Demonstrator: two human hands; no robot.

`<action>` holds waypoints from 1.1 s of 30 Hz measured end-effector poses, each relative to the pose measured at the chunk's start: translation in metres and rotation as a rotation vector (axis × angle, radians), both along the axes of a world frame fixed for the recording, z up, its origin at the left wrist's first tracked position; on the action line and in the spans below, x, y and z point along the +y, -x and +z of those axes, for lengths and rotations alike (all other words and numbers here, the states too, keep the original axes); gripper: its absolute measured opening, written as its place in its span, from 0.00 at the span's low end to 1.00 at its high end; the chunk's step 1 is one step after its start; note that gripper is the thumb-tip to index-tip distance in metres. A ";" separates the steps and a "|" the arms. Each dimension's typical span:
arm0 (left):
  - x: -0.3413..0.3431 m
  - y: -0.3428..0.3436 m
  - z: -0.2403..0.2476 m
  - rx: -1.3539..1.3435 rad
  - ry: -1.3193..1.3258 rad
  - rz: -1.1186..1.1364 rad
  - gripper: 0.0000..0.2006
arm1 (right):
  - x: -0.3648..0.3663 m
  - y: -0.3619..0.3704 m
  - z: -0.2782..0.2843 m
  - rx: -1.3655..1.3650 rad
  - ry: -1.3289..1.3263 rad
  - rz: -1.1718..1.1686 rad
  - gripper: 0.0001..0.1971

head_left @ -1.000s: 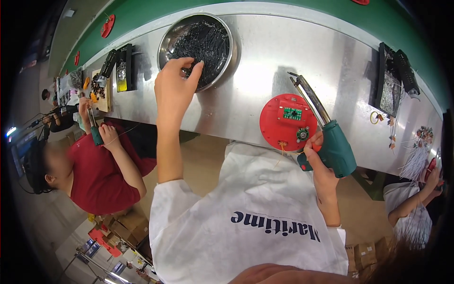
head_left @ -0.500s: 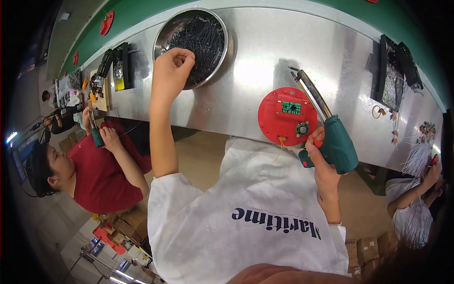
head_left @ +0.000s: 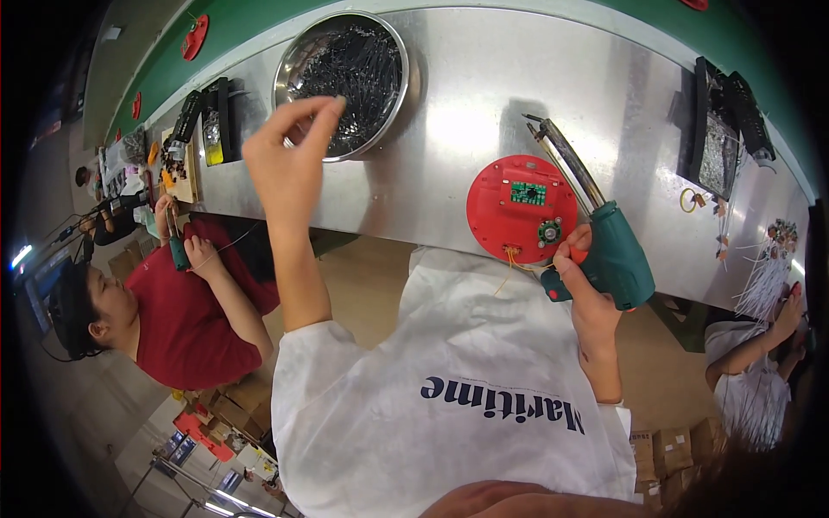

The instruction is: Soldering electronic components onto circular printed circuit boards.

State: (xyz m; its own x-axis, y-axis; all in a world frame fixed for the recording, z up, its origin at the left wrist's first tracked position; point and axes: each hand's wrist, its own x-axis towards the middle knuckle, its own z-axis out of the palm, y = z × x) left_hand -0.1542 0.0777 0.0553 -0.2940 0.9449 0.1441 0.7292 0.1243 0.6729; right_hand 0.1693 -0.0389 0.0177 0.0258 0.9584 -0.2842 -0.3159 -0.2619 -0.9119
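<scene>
My left hand (head_left: 289, 147) is pinched closed over the near left rim of a round steel bowl (head_left: 405, 91). Whatever sits between thumb and forefinger is too small to make out. A heap of thin black wire-like pieces (head_left: 358, 73) lies in the bowl. Wrapped round the handle of a green soldering gun (head_left: 629, 259) is my right hand (head_left: 590, 298); the gun's metal tip points up and away, over the table. Just left of it rests a round red plastic plate (head_left: 492, 211) carrying a small green circuit board (head_left: 528, 193), a round part (head_left: 549, 230) and thin yellowish wires (head_left: 511, 255).
A steel table (head_left: 466, 95) runs across, with a green surface (head_left: 553, 7) beyond. Black stands (head_left: 715, 129) sit at right, near a bundle of white wires (head_left: 760, 281). A person in red (head_left: 190, 311) works at left; another person's arm (head_left: 760, 345) shows at right.
My left hand has drawn back left and toward me from above the bowl, still pinched. My right hand, the soldering gun and the red plate look nearly unchanged.
</scene>
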 end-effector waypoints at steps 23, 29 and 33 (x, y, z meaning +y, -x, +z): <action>-0.086 -0.131 -0.025 -0.524 0.270 -0.710 0.05 | 0.008 -0.001 -0.010 0.042 -0.005 0.009 0.18; -0.089 -0.142 -0.024 -0.658 0.336 -0.620 0.06 | 0.009 0.001 -0.009 0.079 -0.032 0.021 0.18; -0.091 -0.143 -0.029 -0.628 0.287 -0.624 0.06 | 0.010 -0.002 -0.011 0.052 -0.058 0.042 0.19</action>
